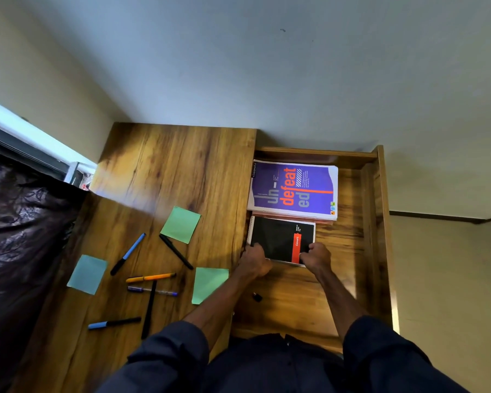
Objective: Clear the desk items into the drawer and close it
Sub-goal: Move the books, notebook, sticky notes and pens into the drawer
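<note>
The wooden drawer (349,251) stands pulled out to the right of the desk top. A purple notebook (292,190) lies at its far end. In front of it a black spiral notebook (278,236) with a red band rests in the drawer. My left hand (254,260) grips its near left corner and my right hand (316,256) grips its near right corner. On the desk (165,165) lie three sticky note pads (180,224) (88,274) (209,283) and several pens, among them an orange one (150,277) and a blue-capped one (128,253).
A small black object (257,296) lies on the drawer floor near me. A dark patterned cloth (20,236) borders the desk on the left, under a window frame (26,140). Walls close the far side and the right.
</note>
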`<state>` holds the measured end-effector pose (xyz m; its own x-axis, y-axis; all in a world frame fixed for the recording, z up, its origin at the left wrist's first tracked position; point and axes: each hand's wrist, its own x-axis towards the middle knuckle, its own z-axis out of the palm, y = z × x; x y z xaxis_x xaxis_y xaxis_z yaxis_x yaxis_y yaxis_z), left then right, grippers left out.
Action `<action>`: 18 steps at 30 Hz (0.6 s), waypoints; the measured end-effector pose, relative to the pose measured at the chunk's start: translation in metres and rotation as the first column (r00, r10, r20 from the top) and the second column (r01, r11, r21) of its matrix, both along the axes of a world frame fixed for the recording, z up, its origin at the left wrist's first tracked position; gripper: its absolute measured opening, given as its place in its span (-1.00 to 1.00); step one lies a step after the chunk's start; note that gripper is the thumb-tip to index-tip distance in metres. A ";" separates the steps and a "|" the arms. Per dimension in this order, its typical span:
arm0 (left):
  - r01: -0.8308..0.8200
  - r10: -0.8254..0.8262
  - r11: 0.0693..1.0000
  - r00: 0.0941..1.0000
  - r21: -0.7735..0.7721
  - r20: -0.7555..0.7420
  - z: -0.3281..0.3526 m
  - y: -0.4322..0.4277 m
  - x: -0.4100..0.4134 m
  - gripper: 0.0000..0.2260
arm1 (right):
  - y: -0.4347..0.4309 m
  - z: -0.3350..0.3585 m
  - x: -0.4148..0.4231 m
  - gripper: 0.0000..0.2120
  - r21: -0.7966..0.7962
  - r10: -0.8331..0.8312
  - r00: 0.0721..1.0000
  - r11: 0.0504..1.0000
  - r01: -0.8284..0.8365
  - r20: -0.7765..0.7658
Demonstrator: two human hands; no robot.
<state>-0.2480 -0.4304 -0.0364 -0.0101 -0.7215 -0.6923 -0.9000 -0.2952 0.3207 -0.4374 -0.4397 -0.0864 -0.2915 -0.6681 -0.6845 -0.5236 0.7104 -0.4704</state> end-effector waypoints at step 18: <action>-0.132 0.051 0.943 0.964 -0.305 -0.261 0.035 -0.005 0.014 -0.77 | -0.020 0.061 0.046 -0.85 -0.477 -0.047 0.988 0.872 0.114 0.150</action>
<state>-0.2345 -0.4352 -0.0015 -0.0742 -0.9086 -0.4111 -0.7545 -0.2184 0.6189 -0.3910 -0.4595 -0.0251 -0.2901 -0.9026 -0.3180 -0.3854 0.4143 -0.8245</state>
